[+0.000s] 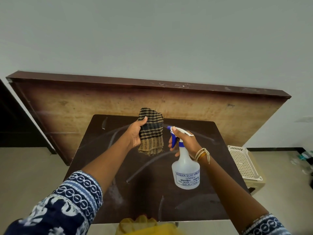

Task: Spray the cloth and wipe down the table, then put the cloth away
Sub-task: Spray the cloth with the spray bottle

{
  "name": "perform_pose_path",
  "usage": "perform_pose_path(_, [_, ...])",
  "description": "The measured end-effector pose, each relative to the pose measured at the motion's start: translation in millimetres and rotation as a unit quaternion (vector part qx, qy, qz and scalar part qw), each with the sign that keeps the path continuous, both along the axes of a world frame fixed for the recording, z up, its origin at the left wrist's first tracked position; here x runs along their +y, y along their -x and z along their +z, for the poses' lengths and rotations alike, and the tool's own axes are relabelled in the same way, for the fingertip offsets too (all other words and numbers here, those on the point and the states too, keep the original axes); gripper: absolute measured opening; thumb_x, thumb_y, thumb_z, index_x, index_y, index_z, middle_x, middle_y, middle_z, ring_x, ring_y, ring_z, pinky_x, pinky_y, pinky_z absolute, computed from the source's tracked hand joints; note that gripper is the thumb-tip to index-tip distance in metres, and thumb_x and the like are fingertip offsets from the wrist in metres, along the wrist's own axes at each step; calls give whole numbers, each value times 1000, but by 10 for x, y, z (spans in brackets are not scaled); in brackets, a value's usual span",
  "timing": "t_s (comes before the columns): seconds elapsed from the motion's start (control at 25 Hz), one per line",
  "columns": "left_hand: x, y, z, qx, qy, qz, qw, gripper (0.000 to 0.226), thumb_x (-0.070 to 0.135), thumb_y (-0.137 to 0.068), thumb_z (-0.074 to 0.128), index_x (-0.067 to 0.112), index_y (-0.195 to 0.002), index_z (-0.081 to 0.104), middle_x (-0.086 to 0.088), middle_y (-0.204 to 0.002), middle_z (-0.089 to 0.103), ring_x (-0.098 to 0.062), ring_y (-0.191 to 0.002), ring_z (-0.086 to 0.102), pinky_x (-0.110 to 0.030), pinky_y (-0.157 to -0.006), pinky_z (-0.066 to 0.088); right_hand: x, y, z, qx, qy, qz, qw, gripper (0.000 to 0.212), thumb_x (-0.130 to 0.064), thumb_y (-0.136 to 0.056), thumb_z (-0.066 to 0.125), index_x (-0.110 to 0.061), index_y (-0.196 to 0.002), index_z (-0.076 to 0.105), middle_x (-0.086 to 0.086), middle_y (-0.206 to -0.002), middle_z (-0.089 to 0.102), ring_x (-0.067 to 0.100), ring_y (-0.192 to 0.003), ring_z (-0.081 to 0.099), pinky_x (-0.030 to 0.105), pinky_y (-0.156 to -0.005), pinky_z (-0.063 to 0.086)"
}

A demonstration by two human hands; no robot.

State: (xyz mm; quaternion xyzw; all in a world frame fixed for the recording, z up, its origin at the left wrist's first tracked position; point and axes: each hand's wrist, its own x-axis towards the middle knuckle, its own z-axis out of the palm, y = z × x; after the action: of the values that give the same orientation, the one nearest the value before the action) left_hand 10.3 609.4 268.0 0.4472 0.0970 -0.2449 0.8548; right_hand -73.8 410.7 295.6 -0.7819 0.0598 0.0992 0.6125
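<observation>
My left hand [135, 134] holds a folded brown-and-black checked cloth [151, 133] upright above the dark brown table [105, 160]. My right hand [185, 143] grips the neck of a translucent white spray bottle [186, 168] with a blue trigger. Its nozzle points left at the cloth, a short gap away. My fingers rest on the trigger. The table top carries pale curved smear marks.
A large wooden board [84, 106] leans against the wall behind the table. A cream plastic crate [243, 163] stands on the floor to the right. Something yellow [142, 225] lies at the table's near edge. A dark doorway is at the far left.
</observation>
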Motion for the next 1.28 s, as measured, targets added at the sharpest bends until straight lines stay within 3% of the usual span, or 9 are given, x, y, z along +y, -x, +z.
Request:
perform_pose_path(0.16, [-5, 9, 1, 10, -1, -4, 1000, 33, 20, -98, 51, 2, -125, 55, -22, -122, 63, -38, -110, 62, -51, -91, 51, 27, -23, 6, -14, 3, 39, 999, 43, -41, -99, 44, -6, -91, 67, 17, -84, 71, 26, -72, 70, 31, -52, 55])
perform_pose_path(0.4, [-37, -41, -11, 9, -3, 2, 1000, 30, 20, -97, 52, 2, -119, 59, -22, -119, 65, -39, -110, 63, -55, -100, 46, 6, -98, -52, -26, -3, 27, 999, 48, -41, -98, 48, -2, -75, 63, 13, -61, 64, 25, -50, 59, 27, -45, 49])
perform_pose_path(0.6, [-60, -100, -97, 17, -7, 8, 1000, 29, 20, -97, 52, 2, -119, 59, -21, -118, 66, -38, -109, 63, -54, -98, 48, -164, -145, -218, -27, -29, 6, 999, 40, -39, -98, 48, -4, -93, 66, 16, -83, 72, 27, -73, 71, 32, -56, 56])
perform_pose_path(0.76, [-182, -134, -200, 36, -10, 11, 999, 24, 18, -97, 52, 3, -113, 61, -19, -108, 69, -36, -100, 66, -51, -89, 51, -434, -244, -437, -21, -60, -64, 996, 31, -38, -97, 52, -11, -105, 67, 12, -102, 73, 27, -91, 72, 42, -75, 60])
perform_pose_path(0.84, [-286, -173, -262, 50, -13, 10, 999, 25, 18, -97, 52, 2, -114, 61, -20, -109, 69, -37, -101, 65, -51, -89, 52, -629, -356, -555, -24, -72, -121, 990, 29, -36, -95, 56, -15, -109, 69, 9, -106, 73, 26, -93, 72, 40, -80, 58])
perform_pose_path(0.92, [-417, -227, -336, 64, -16, 6, 998, 28, 19, -97, 53, 1, -117, 61, -21, -112, 68, -38, -103, 65, -52, -90, 51, -822, -502, -648, -24, -70, -178, 981, 31, -35, -90, 63, -12, -110, 69, 10, -105, 73, 26, -92, 72, 36, -80, 58])
perform_pose_path(1.04, [-656, -333, -448, 85, -24, 8, 996, 25, 19, -97, 53, 1, -111, 62, -20, -106, 69, -37, -99, 66, -51, -87, 52, -1131, -800, -763, -7, -62, -237, 969, 18, -30, -82, 75, -18, -94, 70, 8, -94, 73, 25, -91, 70, 36, -82, 56])
perform_pose_path(1.28, [-1113, -627, -669, 127, -37, 27, 991, 26, 21, -96, 55, 1, -111, 62, -22, -113, 67, -39, -105, 64, -51, -87, 52, -1634, -1366, -1060, 21, -81, -271, 959, 18, -24, -75, 81, -22, -84, 66, 1, -87, 62, 17, -82, 59, 31, -74, 49])
